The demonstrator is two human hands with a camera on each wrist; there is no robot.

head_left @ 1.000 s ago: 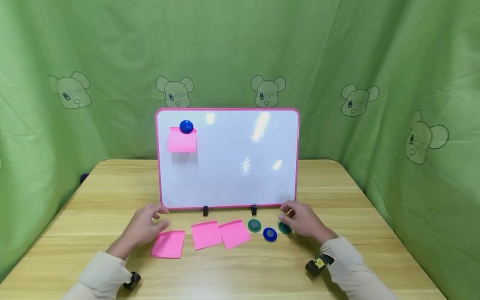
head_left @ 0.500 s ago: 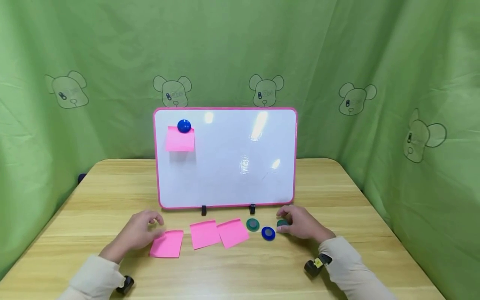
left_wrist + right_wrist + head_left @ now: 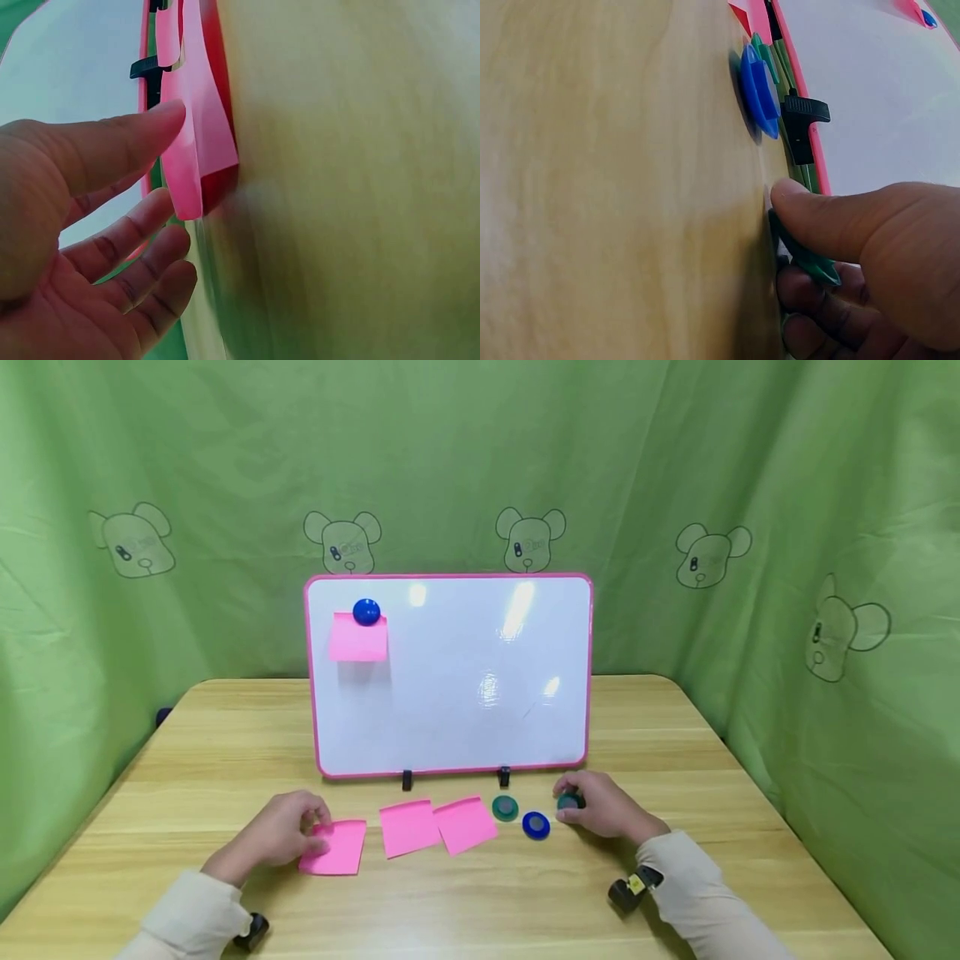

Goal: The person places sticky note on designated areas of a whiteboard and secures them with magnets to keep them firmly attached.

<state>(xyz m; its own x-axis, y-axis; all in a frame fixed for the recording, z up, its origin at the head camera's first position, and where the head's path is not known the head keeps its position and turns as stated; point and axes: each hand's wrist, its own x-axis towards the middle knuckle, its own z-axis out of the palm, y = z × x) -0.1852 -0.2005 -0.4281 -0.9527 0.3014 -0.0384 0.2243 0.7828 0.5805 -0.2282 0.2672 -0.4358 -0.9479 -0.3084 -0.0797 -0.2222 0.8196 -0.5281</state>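
My left hand [image 3: 288, 828] is at the leftmost pink sticky note [image 3: 341, 852], with the thumb over its left part. In the left wrist view the fingers stand apart, and the thumb overlaps the raised note [image 3: 184, 142]; contact is unclear. On the other side, my right hand [image 3: 609, 808] pinches a green round magnet [image 3: 568, 802] between thumb and fingers. That magnet [image 3: 810, 262] is tilted in the right wrist view. Another green magnet [image 3: 505, 808] and a blue magnet [image 3: 536, 825] lie to its left, grey faces up.
Behind the hands, a pink-framed whiteboard [image 3: 450, 693] stands on black feet [image 3: 407, 779]. A blue magnet [image 3: 367, 612] holds a sticky note [image 3: 358, 639] at its upper left. Two more notes, the left one [image 3: 410, 828] and the right one [image 3: 467, 825], overlap slightly on the wooden table [image 3: 480, 910].
My left hand has come down, its thumb now over the leftmost note. My right fingers have closed around the green magnet, which is now tilted up.
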